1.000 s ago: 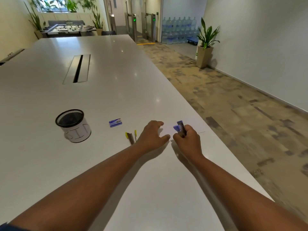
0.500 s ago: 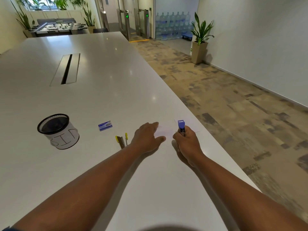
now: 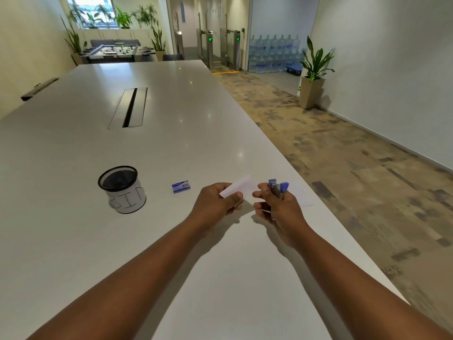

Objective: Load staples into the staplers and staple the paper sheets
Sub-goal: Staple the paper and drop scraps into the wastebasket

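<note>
We are seeing a mesh cup and a small staple box sitting on the table. Our left hand is pinching a paper slip, fingers partly hiding it. Our right hand is gripping a blue stapler, its lower half lying hidden.

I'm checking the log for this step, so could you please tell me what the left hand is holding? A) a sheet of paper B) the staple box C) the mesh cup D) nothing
A: the left hand pinches a white paper sheet lifted off the table, while the stapler sits in the right hand.
</note>
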Available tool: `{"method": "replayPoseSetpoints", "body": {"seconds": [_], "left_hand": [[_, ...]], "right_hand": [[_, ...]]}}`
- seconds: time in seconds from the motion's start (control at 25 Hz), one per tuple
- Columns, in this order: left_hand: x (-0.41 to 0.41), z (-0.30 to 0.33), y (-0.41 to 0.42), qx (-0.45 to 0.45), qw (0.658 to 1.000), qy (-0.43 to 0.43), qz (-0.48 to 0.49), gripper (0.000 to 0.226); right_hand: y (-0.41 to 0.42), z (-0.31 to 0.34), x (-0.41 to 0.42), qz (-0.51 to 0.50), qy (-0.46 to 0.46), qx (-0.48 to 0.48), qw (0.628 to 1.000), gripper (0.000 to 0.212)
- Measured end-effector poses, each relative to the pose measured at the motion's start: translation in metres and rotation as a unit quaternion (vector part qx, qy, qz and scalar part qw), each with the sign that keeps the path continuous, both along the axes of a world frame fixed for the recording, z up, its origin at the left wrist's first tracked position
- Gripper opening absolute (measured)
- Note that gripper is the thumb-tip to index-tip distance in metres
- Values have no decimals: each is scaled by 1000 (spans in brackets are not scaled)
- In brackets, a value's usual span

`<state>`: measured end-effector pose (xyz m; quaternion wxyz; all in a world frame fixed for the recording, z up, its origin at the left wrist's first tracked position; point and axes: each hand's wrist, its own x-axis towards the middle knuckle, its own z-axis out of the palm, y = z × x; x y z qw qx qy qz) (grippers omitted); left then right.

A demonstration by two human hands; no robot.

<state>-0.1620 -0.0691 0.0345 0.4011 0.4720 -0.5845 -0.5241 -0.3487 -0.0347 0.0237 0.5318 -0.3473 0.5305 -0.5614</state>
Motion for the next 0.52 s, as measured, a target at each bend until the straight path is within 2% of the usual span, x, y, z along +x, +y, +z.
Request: {"method": "replayPoseSetpoints", "body": {"seconds": [0.12, 0.2, 0.44, 0.52], "left_hand": [[25, 7, 8, 48, 996, 71, 11, 16], [38, 8, 14, 59, 993, 98, 32, 18], [71, 16, 38, 87, 991, 84, 49, 27], [80, 22, 45, 70, 992, 97, 39, 29]], "right_hand": [[2, 14, 24, 42, -25, -15, 999, 27], [4, 18, 39, 68, -5, -28, 997, 28], [10, 24, 77, 71, 41, -70, 994, 5], [11, 27, 83, 94, 58, -85, 990, 13]]}}
